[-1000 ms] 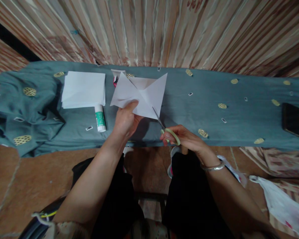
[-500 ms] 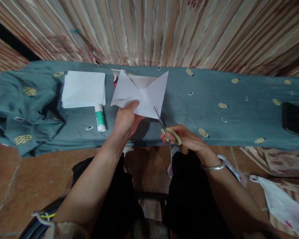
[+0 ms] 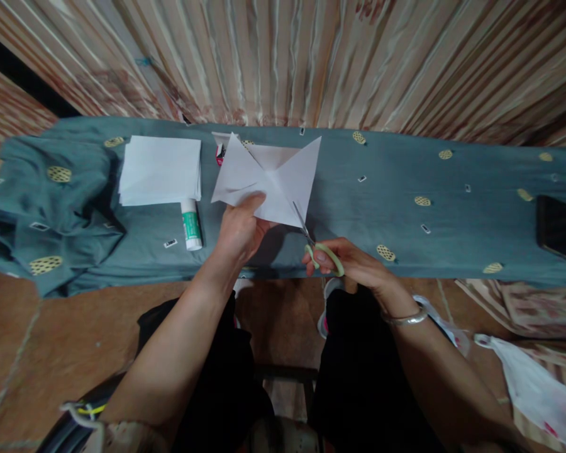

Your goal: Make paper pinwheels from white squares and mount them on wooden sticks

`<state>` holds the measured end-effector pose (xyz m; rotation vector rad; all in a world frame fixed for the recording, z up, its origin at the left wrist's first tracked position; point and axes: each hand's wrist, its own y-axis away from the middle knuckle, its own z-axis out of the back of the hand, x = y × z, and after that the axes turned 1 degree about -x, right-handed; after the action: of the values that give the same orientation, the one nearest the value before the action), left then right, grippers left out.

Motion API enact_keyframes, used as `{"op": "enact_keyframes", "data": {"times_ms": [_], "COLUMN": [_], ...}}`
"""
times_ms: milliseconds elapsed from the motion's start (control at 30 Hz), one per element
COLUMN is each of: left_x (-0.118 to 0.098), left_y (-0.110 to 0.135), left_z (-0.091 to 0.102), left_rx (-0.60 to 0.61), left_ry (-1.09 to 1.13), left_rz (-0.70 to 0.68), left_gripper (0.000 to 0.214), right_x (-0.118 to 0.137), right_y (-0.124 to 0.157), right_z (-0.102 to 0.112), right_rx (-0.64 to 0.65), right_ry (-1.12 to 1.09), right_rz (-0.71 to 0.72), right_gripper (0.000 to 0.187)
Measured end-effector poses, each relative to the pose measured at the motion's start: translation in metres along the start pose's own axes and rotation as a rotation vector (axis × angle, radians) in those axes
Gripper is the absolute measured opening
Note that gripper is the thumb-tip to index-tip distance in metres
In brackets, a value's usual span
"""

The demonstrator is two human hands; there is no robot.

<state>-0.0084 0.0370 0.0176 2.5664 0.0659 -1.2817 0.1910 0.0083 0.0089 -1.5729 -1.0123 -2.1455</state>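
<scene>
A white sheet of paper [image 3: 283, 182] with slits running in from its corners is pinched by my left hand [image 3: 243, 223], thumb on top and fingers beneath. My right hand [image 3: 342, 258] grips scissors [image 3: 329, 257] with pale green handles. One scissor blade lies over the sheet near its lower right corner, and the other blade is hidden under it. Left of the sheet stands a stack of white paper [image 3: 160, 170]. Just below that stack lies a white and green glue stick [image 3: 191, 224].
A blue-green patterned cloth [image 3: 396, 201] covers the narrow table and is bunched up at the left [image 3: 75, 207]. A small red and white box [image 3: 220, 153] sits partly behind the sheet. A black phone [image 3: 557, 228] lies far right. Curtains [image 3: 283, 63] hang behind; a plastic bag [image 3: 532, 384] is lower right.
Hardly anything differs. The whole view has shifted slightly, while both hands keep the same hold on the paper and scissors.
</scene>
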Motion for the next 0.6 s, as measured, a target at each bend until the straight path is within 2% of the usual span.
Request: {"op": "enact_keyframes", "data": {"times_ms": [200,400,600], "left_x": [-0.0011,-0.0007,0.0015], "left_y": [-0.0001,-0.0021,-0.0047], "left_z": [0.0012,0.0023,0.0056], "left_rx": [-0.035,-0.074,-0.014], "left_ry": [-0.004,0.04,0.057], "left_rz": [0.005,0.017,-0.055], "left_gripper": [0.015,0.026,0.027], "right_x": [-0.0025,-0.0009,-0.0033], "right_y": [-0.0016,-0.0011,-0.0018], "right_z": [-0.0006,-0.0018,-0.0017], "right_rx": [-0.007,-0.006,-0.007], "right_ry": [-0.015,-0.034,-0.023], "right_rz": [-0.007,0.01,-0.006], "right_gripper": [0.057,0.058,0.061]}}
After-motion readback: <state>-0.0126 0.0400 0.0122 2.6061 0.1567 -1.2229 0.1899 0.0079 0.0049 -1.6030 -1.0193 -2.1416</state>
